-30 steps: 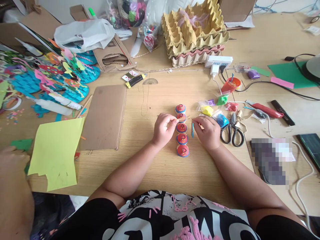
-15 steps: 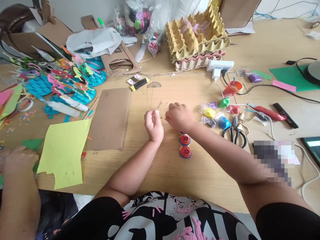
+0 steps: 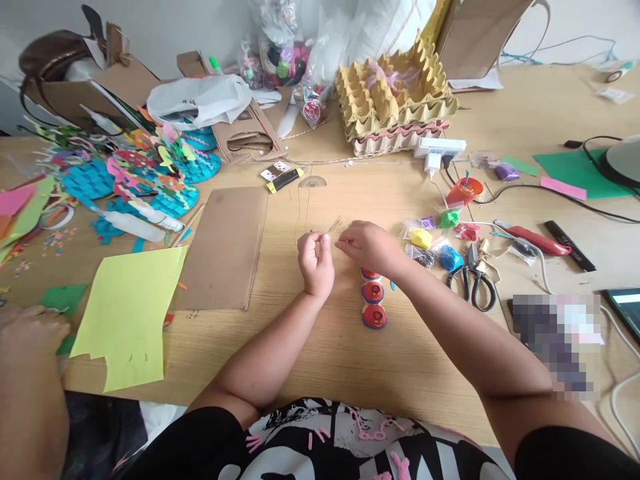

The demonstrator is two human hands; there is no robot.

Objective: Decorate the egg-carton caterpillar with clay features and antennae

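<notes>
My left hand [image 3: 317, 265] is closed, with thumb and fingers pinching a small bundle of thin tan strands [image 3: 336, 225] that looks like twine. The loose ends fan out above the thumb. Close beside it, my right hand [image 3: 371, 248] has its fingers pressed together at the strands; what sits between those fingertips is hidden. Below the right hand lies a row of round red and blue pieces [image 3: 374, 316] with drawn marks, partly covered by the hand and forearm. Thin strings [image 3: 306, 207] lie on the table behind my left hand.
Brown cardboard [image 3: 225, 247] and yellow paper [image 3: 131, 317] lie to the left. Clay packets [image 3: 421, 238], pliers [image 3: 472, 277] and an orange cup [image 3: 465, 191] are on the right. Egg trays [image 3: 395, 100] stand at the back. Another person's hand [image 3: 33, 330] is at the left edge.
My right hand has come nearer the strands, its fingertips now beside my left thumb. My left hand keeps its pinch. The whole view has shifted slightly downward.
</notes>
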